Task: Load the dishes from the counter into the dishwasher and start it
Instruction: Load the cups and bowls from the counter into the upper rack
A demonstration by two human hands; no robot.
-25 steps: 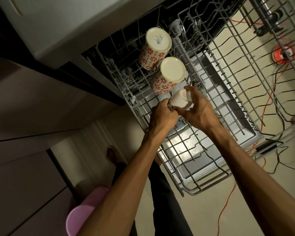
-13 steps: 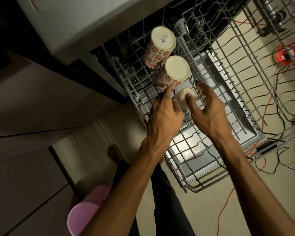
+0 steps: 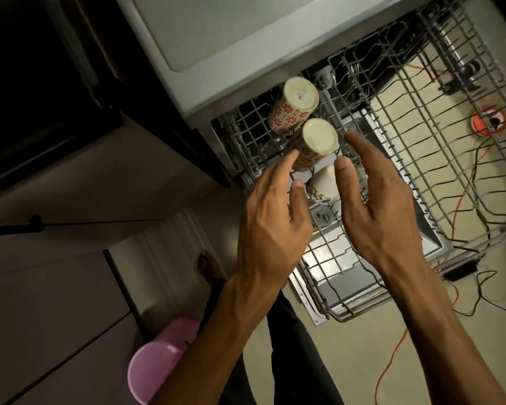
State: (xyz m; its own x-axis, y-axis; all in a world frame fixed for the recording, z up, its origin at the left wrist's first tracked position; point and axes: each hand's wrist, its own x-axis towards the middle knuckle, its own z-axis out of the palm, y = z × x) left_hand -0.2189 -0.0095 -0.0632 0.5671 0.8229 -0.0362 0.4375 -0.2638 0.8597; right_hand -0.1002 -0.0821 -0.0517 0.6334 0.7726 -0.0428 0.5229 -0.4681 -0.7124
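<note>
cup (image 3: 323,182) in rack (image 3: 421,159) | between left hand (image 3: 270,226), right hand (image 3: 377,209) fingers, untouched

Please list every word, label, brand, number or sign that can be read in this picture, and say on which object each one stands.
No text here can be read.
Sticker on the base of the far red-patterned cup: looks like a barcode label, too small and blurred to read.
Dial panel on the dishwasher door, seen through the rack: faint marks, not readable.
Small cup: a printed pattern only, no letters visible.

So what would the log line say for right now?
left hand: open, holds nothing | right hand: open, holds nothing | small cup: upside down in upper rack, beside two patterned cups | stage: cup placed
</note>
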